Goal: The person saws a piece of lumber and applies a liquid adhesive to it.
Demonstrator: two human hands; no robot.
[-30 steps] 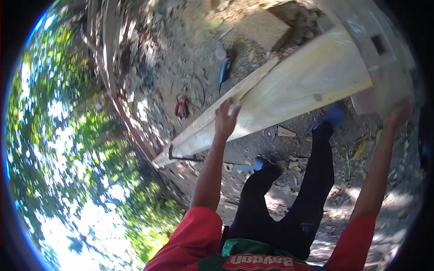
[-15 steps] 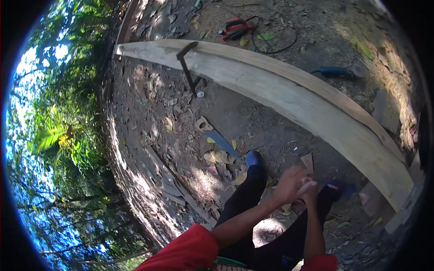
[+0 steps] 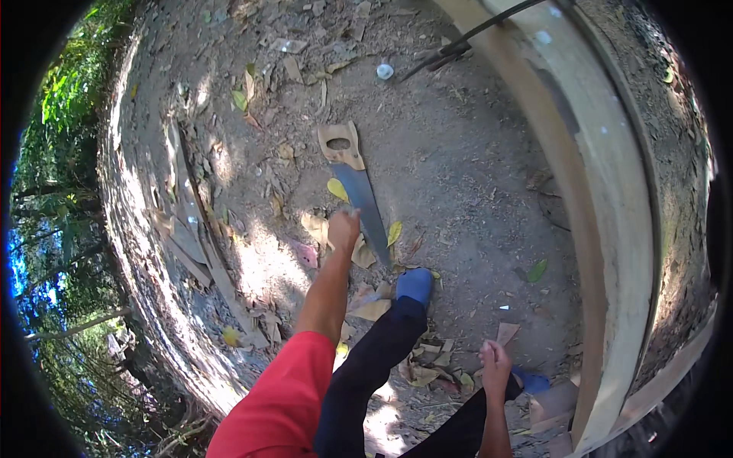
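A handsaw [image 3: 361, 200] with a pale wooden handle and a grey-blue blade lies flat on the ground ahead of my feet. My left hand [image 3: 343, 230] is stretched forward just left of the blade, fingers curled in; no object shows in it. Whether it touches the blade I cannot tell. My right hand [image 3: 495, 362] hangs lower by my right foot with its fingers folded, and nothing shows in it either. Just beyond it a small wedge of wood [image 3: 507, 333] rests on the ground.
A long, pale timber beam [image 3: 618, 206] runs along the right side, with a dark metal clamp [image 3: 466, 44] at its far end. A small white round object [image 3: 385, 72] lies near the clamp. Narrow boards [image 3: 200, 229] and dry leaves lie at left.
My hands were together and have come apart; the left has reached forward toward the saw. My view has tilted down and moved closer to the ground, and the power tools have left it.
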